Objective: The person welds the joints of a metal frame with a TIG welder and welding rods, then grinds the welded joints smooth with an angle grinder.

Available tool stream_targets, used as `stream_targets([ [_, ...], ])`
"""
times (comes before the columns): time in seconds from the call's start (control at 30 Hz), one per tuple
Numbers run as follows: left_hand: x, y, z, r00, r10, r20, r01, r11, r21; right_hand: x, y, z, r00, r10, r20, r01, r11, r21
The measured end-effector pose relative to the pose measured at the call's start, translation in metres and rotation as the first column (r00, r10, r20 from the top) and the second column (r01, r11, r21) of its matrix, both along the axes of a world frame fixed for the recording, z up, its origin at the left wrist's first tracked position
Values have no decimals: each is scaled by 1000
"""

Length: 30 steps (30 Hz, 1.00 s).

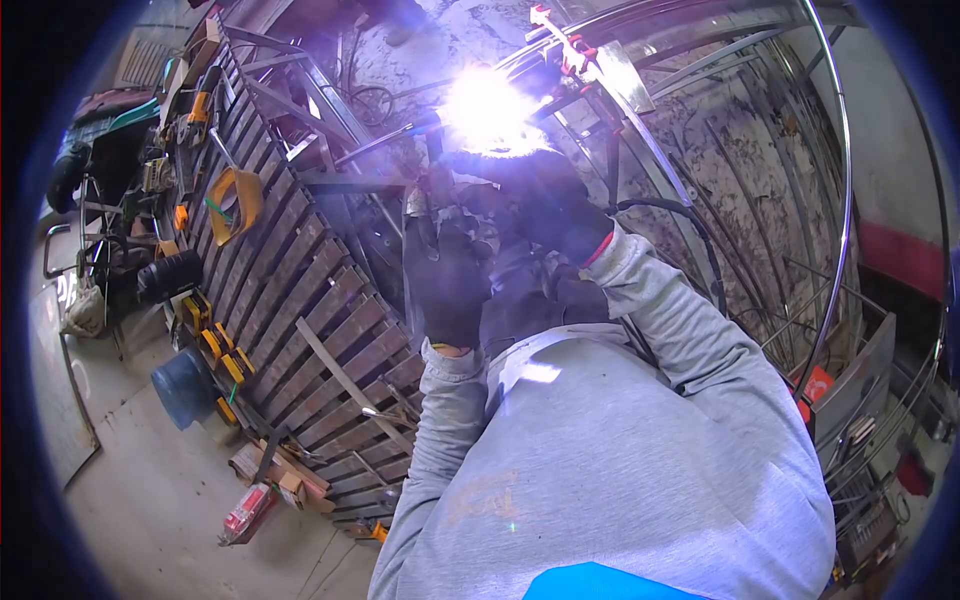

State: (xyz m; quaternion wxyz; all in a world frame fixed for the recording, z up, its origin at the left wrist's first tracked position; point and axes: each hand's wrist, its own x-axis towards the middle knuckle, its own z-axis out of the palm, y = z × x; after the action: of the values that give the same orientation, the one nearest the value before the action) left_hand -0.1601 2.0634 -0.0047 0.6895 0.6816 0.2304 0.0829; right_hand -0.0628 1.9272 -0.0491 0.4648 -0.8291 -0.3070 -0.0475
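A white-violet welding arc (490, 108) glares at the top centre and washes out whatever lies around it. My right hand (565, 205), in a dark glove, is just below the glare. It is closed around a welding torch, whose body is hidden by the hand and the light. Beside the glove a black cable (690, 212) bends away to the right. My left hand (447, 275), also gloved, is lower and to the left, near a flat metal bar (355, 183). Its fingers look curled, but what they hold is hidden. A red-handled clamp (577, 60) sits right of the arc on metal framework.
On the left stands a slatted metal rack (330, 275) with a yellow ring-shaped object (236, 205) on it. Yellow tools (222, 350) and a blue container (184, 388) line its far edge. To the right, a bent shiny tube (846, 190) rises beside metal rods (745, 190).
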Motion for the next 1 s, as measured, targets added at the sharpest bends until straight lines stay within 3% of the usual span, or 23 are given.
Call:
stream_targets([
  [0.03, -2, 8, -9, 985, -152, 87, 91, 868, 488, 0, 1, 0, 1000, -11, 9, 10, 999, 49],
  [0.07, -4, 13, -14, 943, -322, 87, 95, 509, 855, 0, 2, 0, 1000, -21, 18, 19, 995, 100],
  [0.1, 1, 3, 4, 995, -92, 22, 72, 881, 467, 3, 3, 5, 999, 13, -40, -10, 997, 74],
  [0.13, 6, -10, 21, 985, 77, -154, -84, 996, -37, 7, 4, 11, 994, 44, -99, -40, 998, 50],
  [0.33, 6, -10, 14, 992, 105, -63, -108, 993, -55, 8, 3, 18, 991, 59, -117, -52, 997, 58],
  [0.5, 6, -8, 21, 982, 85, -171, -94, 994, -50, 8, 1, 20, 991, 64, -118, -58, 997, 56],
  [0.8, 12, -9, 36, 982, 44, -182, -38, 999, 34, 8, 1, 14, 995, 35, -92, -27, 997, 77],
  [0.83, 12, -2, 27, 997, -65, -28, 71, 919, 389, 4, 1, -18, 987, 150, -66, -127, 955, 267],
  [0.87, 10, 3, 18, 972, -220, 76, 105, 704, 702, 1, 0, -4, 962, -46, 271, 7, 989, 145],
  [0.9, 14, -4, 31, 994, 23, -111, -8, 992, 129, 0, 0, 4, 983, -32, 183, 12, 994, 106],
  [1.0, 12, -4, 33, 986, 23, -165, 14, 976, 219, 9, -2, 15, 984, 86, -154, -65, 988, 137],
])
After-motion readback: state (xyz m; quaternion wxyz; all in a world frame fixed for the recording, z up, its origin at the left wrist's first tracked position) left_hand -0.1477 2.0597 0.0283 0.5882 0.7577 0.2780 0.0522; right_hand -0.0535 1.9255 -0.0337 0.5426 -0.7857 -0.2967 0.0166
